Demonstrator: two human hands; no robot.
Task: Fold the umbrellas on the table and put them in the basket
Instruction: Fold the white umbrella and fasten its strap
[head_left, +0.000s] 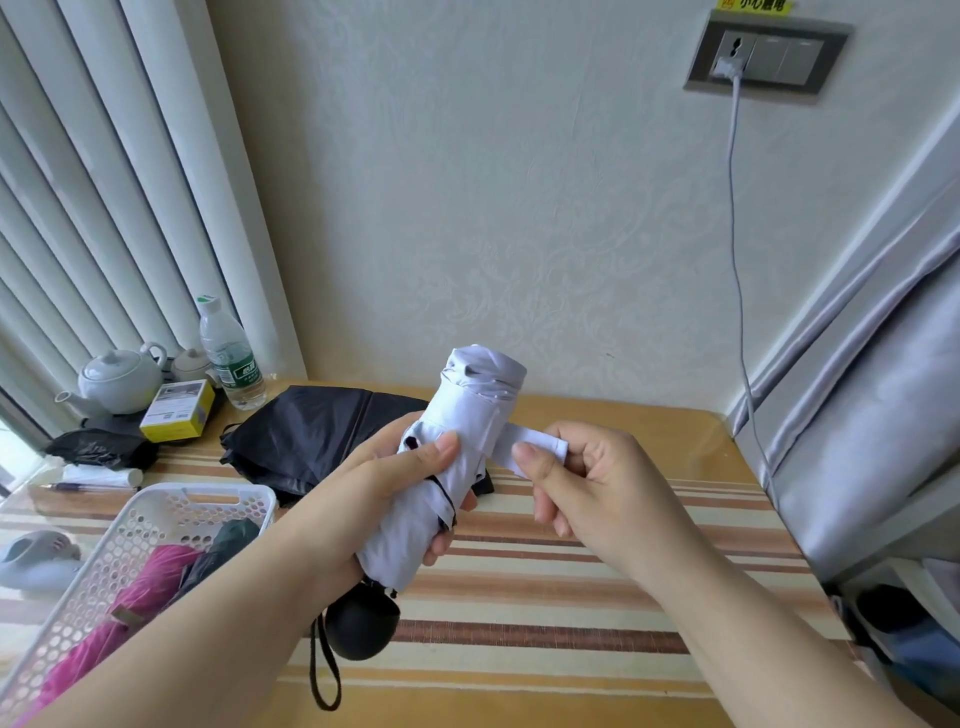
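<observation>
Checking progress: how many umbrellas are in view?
4: white umbrella in both hands; black umbrella on the table; pink umbrella and dark umbrella in the basket, which may hide more.

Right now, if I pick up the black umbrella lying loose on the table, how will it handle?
The unfolded black fabric umbrella will probably sag and spread when lifted, since its canopy lies slack and creased. It looks light for its size. It is unlikely to roll, because it sits flat and spread on the striped wooden table.
</observation>
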